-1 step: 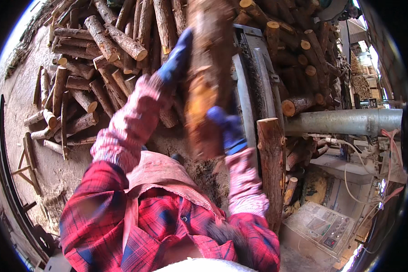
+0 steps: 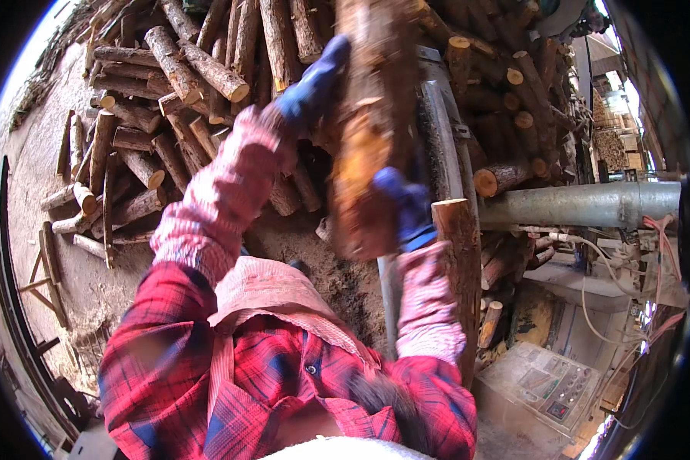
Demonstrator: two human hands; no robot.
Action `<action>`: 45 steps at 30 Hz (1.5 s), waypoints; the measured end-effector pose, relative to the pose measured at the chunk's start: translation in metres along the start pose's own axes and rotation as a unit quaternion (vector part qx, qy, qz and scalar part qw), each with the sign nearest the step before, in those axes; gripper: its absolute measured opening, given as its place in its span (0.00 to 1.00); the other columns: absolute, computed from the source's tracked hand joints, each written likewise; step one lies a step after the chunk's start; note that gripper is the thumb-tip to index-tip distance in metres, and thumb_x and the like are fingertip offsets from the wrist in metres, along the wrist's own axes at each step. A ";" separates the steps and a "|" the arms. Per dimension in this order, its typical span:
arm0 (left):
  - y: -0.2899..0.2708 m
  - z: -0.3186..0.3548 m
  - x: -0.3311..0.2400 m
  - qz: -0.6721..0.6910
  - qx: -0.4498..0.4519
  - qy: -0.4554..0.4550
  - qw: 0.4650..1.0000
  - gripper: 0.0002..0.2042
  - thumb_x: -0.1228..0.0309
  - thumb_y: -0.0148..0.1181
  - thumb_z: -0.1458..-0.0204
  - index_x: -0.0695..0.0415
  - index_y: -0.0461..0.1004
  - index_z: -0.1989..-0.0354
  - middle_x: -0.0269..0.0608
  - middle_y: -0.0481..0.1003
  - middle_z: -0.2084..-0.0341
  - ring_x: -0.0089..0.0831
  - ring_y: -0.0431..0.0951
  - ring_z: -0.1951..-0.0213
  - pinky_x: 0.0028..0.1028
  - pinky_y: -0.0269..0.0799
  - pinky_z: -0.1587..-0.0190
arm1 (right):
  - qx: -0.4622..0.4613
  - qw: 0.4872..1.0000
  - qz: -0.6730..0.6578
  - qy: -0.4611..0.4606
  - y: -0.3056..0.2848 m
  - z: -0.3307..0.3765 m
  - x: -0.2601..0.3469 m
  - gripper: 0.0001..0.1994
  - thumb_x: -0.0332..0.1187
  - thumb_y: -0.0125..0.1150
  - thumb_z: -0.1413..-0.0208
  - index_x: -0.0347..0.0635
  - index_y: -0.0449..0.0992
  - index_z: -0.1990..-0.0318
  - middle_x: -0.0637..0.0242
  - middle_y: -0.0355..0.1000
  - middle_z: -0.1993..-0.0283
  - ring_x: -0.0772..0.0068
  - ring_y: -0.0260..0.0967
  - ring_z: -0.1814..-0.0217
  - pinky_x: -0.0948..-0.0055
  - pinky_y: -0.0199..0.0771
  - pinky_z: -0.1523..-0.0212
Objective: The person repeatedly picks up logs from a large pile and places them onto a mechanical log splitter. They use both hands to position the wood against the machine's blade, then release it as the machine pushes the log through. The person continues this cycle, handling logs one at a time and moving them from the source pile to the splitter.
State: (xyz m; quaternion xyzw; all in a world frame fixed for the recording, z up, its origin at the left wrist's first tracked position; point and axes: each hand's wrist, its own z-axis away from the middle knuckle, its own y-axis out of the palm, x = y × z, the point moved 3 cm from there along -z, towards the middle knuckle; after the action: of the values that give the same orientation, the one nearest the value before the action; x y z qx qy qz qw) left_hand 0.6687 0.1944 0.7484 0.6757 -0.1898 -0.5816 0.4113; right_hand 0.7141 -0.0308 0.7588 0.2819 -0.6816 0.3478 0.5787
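A thick log (image 2: pixel 372 100) with rough brown bark and an orange bare patch is held upright in front of me, blurred by motion. My left hand (image 2: pixel 314 86), in a blue glove, grips its left side near the upper part; the fingertips are partly hidden behind the bark. Lower down, my right hand (image 2: pixel 406 203), also gloved in blue, closes on the log's right side. The log's top runs out of the view. Just right of the log lies a metal trough (image 2: pixel 443 130), partly covered by it. Beside my right forearm stands another log (image 2: pixel 456 238) on end.
Logs (image 2: pixel 199 69) lie heaped at the far left, with another log pile (image 2: pixel 506 100) at the far right. A thick metal pipe (image 2: pixel 583 205) crosses on the right, above a dusty control panel (image 2: pixel 540 383). Loose hoses (image 2: pixel 590 307) hang near it.
The held log has shifted to the right, over more of the metal trough. Both my hands have moved right with it, still gripping.
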 end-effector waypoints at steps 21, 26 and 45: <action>-0.325 0.469 0.182 -0.415 -0.497 -0.307 0.697 0.21 0.49 0.60 0.50 0.56 0.79 0.61 0.41 0.76 0.75 0.36 0.75 0.72 0.36 0.68 0.68 | -0.064 0.741 0.655 -0.137 -0.109 -0.009 -0.014 0.50 0.51 0.71 0.62 0.40 0.52 0.32 0.40 0.52 0.33 0.42 0.52 0.31 0.52 0.59 0.36; -0.366 0.472 0.196 -0.129 -0.600 -0.274 0.741 0.16 0.47 0.61 0.52 0.46 0.75 0.71 0.34 0.72 0.79 0.32 0.67 0.79 0.34 0.59 0.76 | 0.141 0.884 0.420 -0.150 0.076 -0.023 -0.030 0.43 0.52 0.69 0.56 0.31 0.60 0.38 0.41 0.63 0.40 0.46 0.62 0.37 0.56 0.61 0.36; -0.516 0.414 0.087 -0.027 -0.523 -0.233 0.820 0.14 0.58 0.61 0.49 0.55 0.75 0.61 0.31 0.75 0.75 0.22 0.71 0.77 0.23 0.62 0.77 | 0.021 0.808 0.532 0.254 0.263 -0.352 -0.332 0.65 0.60 0.75 0.71 0.32 0.42 0.31 0.42 0.55 0.33 0.46 0.55 0.32 0.59 0.57 0.34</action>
State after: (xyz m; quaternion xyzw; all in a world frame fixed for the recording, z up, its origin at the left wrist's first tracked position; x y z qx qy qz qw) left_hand 0.1859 0.2958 0.2994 0.2086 0.0709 -0.7441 0.6307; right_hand 0.7723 0.4025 0.4241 -0.2111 -0.5460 0.6745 0.4498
